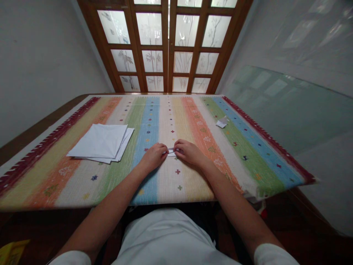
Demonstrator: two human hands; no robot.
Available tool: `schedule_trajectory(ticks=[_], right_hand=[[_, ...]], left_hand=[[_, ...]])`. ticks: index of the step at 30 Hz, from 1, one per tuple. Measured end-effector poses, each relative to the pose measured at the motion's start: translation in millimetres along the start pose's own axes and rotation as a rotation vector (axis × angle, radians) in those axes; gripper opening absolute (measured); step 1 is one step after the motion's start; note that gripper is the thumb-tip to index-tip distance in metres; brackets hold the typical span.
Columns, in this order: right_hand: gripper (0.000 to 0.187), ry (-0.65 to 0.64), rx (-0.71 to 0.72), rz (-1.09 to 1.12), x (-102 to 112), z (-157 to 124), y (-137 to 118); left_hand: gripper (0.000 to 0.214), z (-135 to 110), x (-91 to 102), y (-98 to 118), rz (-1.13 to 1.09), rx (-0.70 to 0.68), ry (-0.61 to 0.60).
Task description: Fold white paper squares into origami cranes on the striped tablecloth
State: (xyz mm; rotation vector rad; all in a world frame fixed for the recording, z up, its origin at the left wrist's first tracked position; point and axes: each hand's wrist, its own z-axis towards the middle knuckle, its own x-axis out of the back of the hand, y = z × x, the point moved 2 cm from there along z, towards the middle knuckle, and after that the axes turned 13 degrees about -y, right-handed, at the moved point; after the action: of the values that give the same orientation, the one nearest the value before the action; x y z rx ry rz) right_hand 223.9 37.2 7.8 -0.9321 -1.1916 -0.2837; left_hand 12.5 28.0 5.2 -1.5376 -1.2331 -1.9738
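Note:
Between my two hands, near the middle of the table, lies a small folded piece of white paper [171, 153]. My left hand [154, 156] pinches its left end, fingers curled together. On the right end, my right hand [188, 151] grips with bent fingers. Part of the paper is hidden under the fingertips. To the left rests a stack of white paper sheets [99, 141], its sheets slightly fanned. A small folded paper piece [222, 122] sits apart on the right side of the cloth.
A striped, colourful tablecloth [179, 187] covers the table, with its near edge close to my body. Wooden doors with glass panes [168, 48] stand beyond the far edge. Walls rise on both sides, and a glass sheet [275, 99] leans at the right. Something yellow [13, 252] shows at lower left.

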Motion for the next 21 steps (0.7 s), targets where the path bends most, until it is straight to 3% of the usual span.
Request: schedule_trajectory(ticks=[15,21], right_hand=[[0.014,-0.010,-0.009,-0.010,2,1,4],[0.012,-0.021,-0.011,-0.027,4,2,6]], left_hand=[[0.025,-1,1.6,3,0.078,0.017,-0.062],[0.024,-1,-3.8,9,0.125,-0.155,-0.086]])
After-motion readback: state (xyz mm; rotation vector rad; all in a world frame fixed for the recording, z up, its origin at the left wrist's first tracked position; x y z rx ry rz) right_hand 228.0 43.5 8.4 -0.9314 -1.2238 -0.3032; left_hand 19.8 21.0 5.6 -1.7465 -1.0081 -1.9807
